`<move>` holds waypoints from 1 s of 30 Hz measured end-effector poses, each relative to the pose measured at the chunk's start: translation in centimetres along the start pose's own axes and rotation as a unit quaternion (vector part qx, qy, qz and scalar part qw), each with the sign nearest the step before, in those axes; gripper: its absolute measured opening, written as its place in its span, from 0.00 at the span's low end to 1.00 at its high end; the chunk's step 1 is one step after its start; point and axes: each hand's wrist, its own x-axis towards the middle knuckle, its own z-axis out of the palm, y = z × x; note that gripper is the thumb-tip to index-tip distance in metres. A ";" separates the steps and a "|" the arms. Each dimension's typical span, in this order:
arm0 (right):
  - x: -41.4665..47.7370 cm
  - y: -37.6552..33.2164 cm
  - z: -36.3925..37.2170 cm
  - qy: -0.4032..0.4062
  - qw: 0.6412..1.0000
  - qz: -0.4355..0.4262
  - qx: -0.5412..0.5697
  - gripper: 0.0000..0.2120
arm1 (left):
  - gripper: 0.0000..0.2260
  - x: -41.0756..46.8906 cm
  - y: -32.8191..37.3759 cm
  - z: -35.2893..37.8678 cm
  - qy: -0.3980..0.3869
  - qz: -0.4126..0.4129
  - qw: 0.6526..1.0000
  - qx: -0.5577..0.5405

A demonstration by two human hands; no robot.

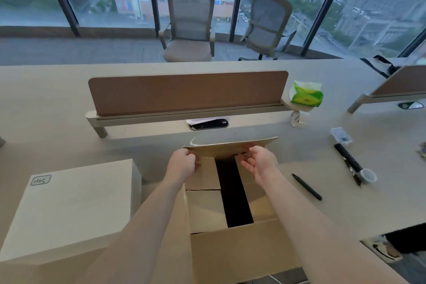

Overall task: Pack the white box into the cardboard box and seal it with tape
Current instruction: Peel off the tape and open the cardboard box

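Head view: the cardboard box (232, 244) stands at the bench (57, 108) edge, directly before the person, so both arms reach over it. Its two side flaps lie folded inward, leaving a dark gap between them. The white box (69, 210) rests on the bench just left of it, not yet packed. The left hand (182, 165) pinches the far flap (230, 145), fingers closed on its left corner. The right hand (259, 163) is open, fingers spread, near the flap's underside; contact cannot be confirmed. Judgement: the flap is being controlled to open or close the box. A pen (306, 187) lies right, a partition (186, 92) beyond.
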 end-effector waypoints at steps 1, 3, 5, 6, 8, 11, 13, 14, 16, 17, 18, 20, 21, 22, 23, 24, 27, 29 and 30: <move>0.3 -0.3 0.3 0.004 0.999 -0.013 -0.038 0.15 | 0.11 0.5 0.2 0.0 0.007 0.012 1.000 0.009; 0.7 -0.7 1.0 0.016 0.992 -0.039 -0.118 0.20 | 0.11 1.4 0.6 0.2 0.017 0.033 0.999 0.027; 1.3 -0.9 1.5 0.025 0.975 -0.074 -0.207 0.24 | 0.13 2.1 0.9 0.6 0.027 0.053 0.997 0.054; 1.7 -0.9 1.7 0.029 0.962 -0.096 -0.254 0.25 | 0.14 2.4 1.1 0.8 0.031 0.061 0.996 0.062; 2.8 -0.7 2.0 0.038 0.936 -0.135 -0.323 0.26 | 0.15 3.0 1.2 1.3 0.033 0.070 0.994 0.074; 5.3 0.0 2.0 0.040 0.880 -0.198 -0.430 0.25 | 0.14 4.3 0.7 2.1 0.032 0.088 0.989 0.117; 7.1 0.4 2.0 0.027 0.830 -0.232 -0.506 0.24 | 0.14 5.4 0.3 2.6 0.031 0.103 0.981 0.160; 8.0 0.5 2.1 0.012 0.796 -0.246 -0.552 0.23 | 0.15 5.9 0.2 2.9 0.029 0.106 0.976 0.187; 9.4 0.9 2.1 -0.024 0.723 -0.264 -0.638 0.22 | 0.16 6.8 -0.1 3.5 0.019 0.101 0.968 0.231; 10.0 1.1 2.1 -0.039 0.702 -0.262 -0.661 0.21 | 0.16 7.2 -0.4 3.8 0.013 0.092 0.965 0.246; 10.4 1.3 2.1 -0.050 0.694 -0.257 -0.671 0.21 | 0.16 7.6 -0.6 4.2 0.008 0.083 0.962 0.259; 11.0 1.9 2.2 -0.051 0.693 -0.249 -0.675 0.20 | 0.15 8.3 -1.1 4.9 0.012 0.085 0.954 0.286; 11.2 2.1 2.2 -0.043 0.689 -0.253 -0.677 0.19 | 0.14 8.7 -1.4 5.3 0.018 0.093 0.948 0.304; 11.3 2.4 2.3 -0.033 0.683 -0.262 -0.681 0.18 | 0.12 8.9 -1.7 5.6 0.028 0.100 0.940 0.326; 11.4 2.6 2.4 -0.023 0.675 -0.272 -0.685 0.16 | 0.11 9.1 -1.9 5.9 0.041 0.106 0.930 0.349; 11.4 2.8 2.5 -0.016 0.670 -0.281 -0.687 0.15 | 0.10 9.2 -2.1 6.1 0.052 0.110 0.922 0.367; 11.7 3.3 2.4 -0.006 0.659 -0.288 -0.695 0.14 | 0.08 9.0 -2.8 6.5 0.078 0.125 0.912 0.383; 11.7 3.4 2.5 -0.012 0.657 -0.283 -0.699 0.14 | 0.08 9.1 -3.2 6.6 0.082 0.129 0.914 0.377; 11.7 3.4 2.5 -0.017 0.659 -0.281 -0.698 0.14 | 0.08 9.1 -3.2 6.6 0.079 0.126 0.916 0.372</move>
